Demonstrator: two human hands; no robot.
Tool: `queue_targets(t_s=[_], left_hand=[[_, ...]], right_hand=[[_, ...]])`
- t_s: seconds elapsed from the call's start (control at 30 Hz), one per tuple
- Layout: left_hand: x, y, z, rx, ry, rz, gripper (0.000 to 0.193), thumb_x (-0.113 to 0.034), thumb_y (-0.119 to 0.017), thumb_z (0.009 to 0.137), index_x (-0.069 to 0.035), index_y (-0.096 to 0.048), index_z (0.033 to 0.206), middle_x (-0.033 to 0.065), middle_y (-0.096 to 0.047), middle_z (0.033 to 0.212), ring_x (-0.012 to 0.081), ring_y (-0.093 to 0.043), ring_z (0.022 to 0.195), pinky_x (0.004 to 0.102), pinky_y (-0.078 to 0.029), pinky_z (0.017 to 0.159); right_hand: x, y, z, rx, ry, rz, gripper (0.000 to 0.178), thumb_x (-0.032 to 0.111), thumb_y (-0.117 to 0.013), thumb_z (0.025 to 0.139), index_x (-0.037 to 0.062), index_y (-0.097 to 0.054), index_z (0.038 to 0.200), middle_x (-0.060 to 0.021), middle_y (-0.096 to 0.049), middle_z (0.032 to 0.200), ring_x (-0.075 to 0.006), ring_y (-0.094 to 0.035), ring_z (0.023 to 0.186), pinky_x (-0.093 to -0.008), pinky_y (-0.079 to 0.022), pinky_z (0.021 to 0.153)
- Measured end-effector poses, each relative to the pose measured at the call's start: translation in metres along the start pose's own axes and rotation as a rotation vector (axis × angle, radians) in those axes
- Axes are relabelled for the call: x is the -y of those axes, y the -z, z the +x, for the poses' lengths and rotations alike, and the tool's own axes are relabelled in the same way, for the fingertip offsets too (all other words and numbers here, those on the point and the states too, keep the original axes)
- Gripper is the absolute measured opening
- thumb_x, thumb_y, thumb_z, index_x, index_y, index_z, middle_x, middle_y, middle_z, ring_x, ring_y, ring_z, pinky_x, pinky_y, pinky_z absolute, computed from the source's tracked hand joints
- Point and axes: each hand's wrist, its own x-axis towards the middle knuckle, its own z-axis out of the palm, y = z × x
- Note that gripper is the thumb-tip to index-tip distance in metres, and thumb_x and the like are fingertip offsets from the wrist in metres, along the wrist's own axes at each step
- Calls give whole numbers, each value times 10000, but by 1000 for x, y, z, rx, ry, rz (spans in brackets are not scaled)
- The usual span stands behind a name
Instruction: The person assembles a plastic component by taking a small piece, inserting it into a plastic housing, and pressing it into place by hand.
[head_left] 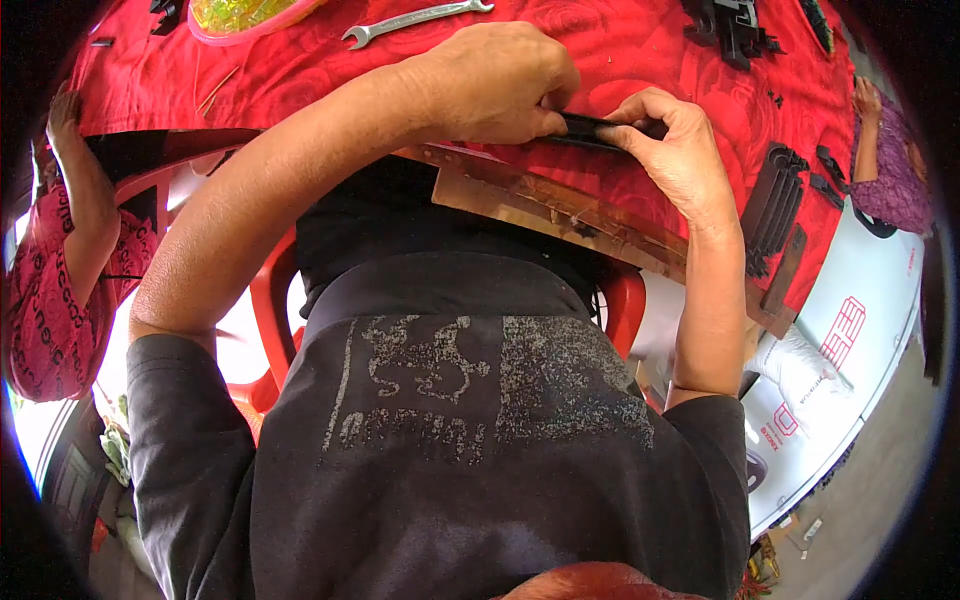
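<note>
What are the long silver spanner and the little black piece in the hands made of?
The long silver spanner looks like bare metal: it is pale grey and shines. The little black piece, gripped between the left hand and right hand, looks like dull moulded plastic, though mostly covered, so that is less sure.

A red rose-patterned tablecloth [640, 60] covers the table beside red plastic chairs [272, 300].

A makeshift assembly workshop: a long worktop [640, 45] under a red rose-patterned cloth carries a steel spanner [415, 20], stacks of black plastic parts [775, 205] and a yellow tray [240, 15], while other seated workers [60, 270] share the same worktop on red plastic chairs [272, 300].
</note>
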Motion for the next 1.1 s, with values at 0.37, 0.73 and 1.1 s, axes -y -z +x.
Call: queue_targets(t_s=[0.37,0.73,1.1], left_hand=[[-14,-10,-10,-68,266,-72,208,-218,-723,789,-25,-710,862,159,-691,753,326,-686,733,433,-518,675],[-12,-12,-12,-90,293,-84,203,-250,-713,756,-89,-744,875,135,-706,752,335,-697,788,452,-534,761],[11,-3,-39,-171,-212,-189,249,-158,-694,862,-31,-693,1077,154,-626,1017,319,-644,920,415,-513,786]], right_hand=[[1,0,0,16,-28,20,149,113,-802,768,3,-737,846,-61,-680,740,-111,-614,691,-281,-490,658],[0,-2,0,-28,31,-26,171,113,-825,753,0,-707,806,-51,-645,776,-122,-604,690,-294,-488,653],[0,0,3,5,-32,-16,172,102,-826,748,-4,-704,807,-47,-647,771,-121,-608,695,-289,-495,658]])
